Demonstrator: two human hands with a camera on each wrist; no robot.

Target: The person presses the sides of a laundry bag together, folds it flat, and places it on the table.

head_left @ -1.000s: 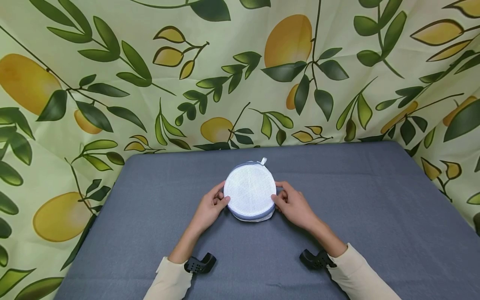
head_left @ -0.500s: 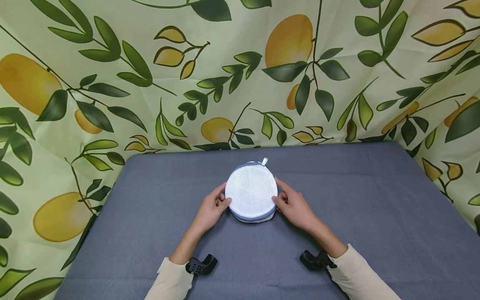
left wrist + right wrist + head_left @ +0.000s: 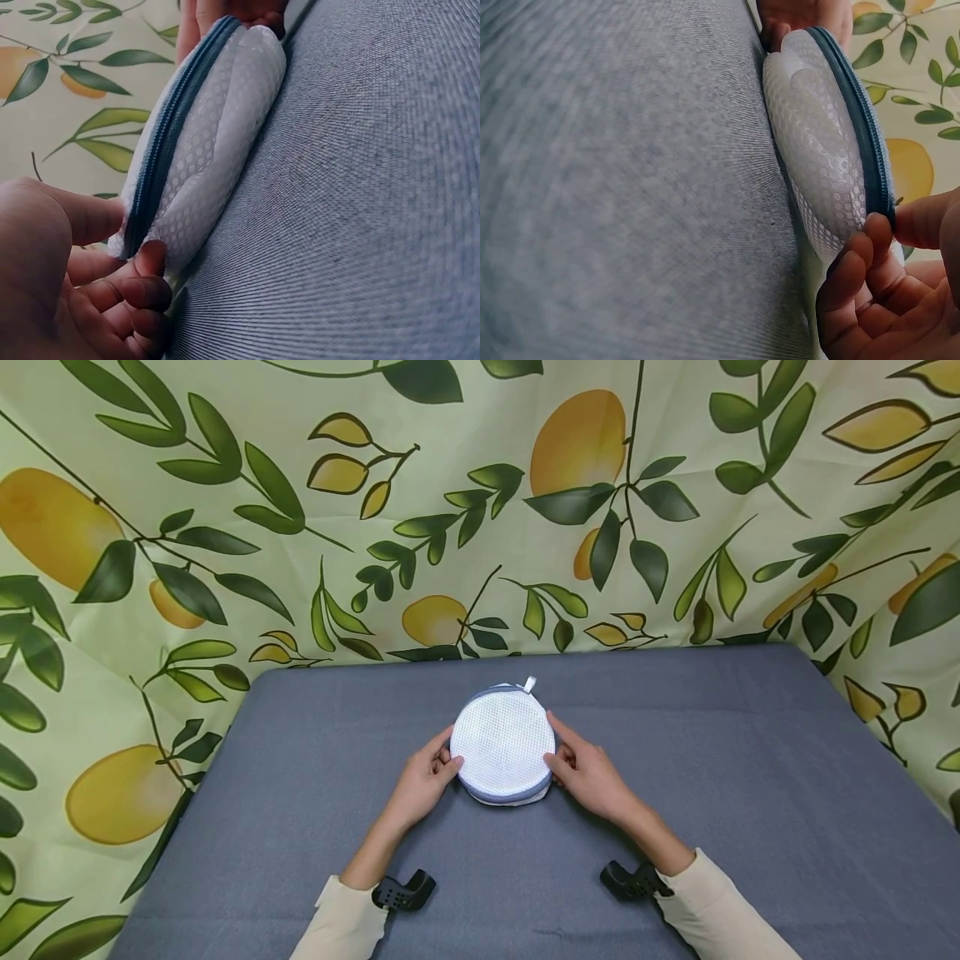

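A round white mesh laundry bag [image 3: 502, 743] sits on the grey cloth, its flat top towards me. Around its edge runs a blue zipper [image 3: 169, 142], closed along the stretch seen in both wrist views. A small white loop [image 3: 530, 684] sticks up at the bag's far right. My left hand [image 3: 422, 783] pinches the left edge, thumb on the rim and other fingers against the side. Across from it, my right hand [image 3: 591, 775] pinches the right edge, its index finger [image 3: 562, 729] stretched along the rim. The mesh side [image 3: 821, 142] bulges and creases; the underside is hidden.
Grey cloth [image 3: 285, 827] covers the table, which ends at a back edge just beyond the bag. Behind hangs a curtain [image 3: 480, 435] printed with lemons and leaves. A black wrist mount [image 3: 405, 891] is strapped to each forearm.
The bag has shifted very slightly to the right. My right index finger has slid a little farther up the rim. The left hand keeps its pinch.
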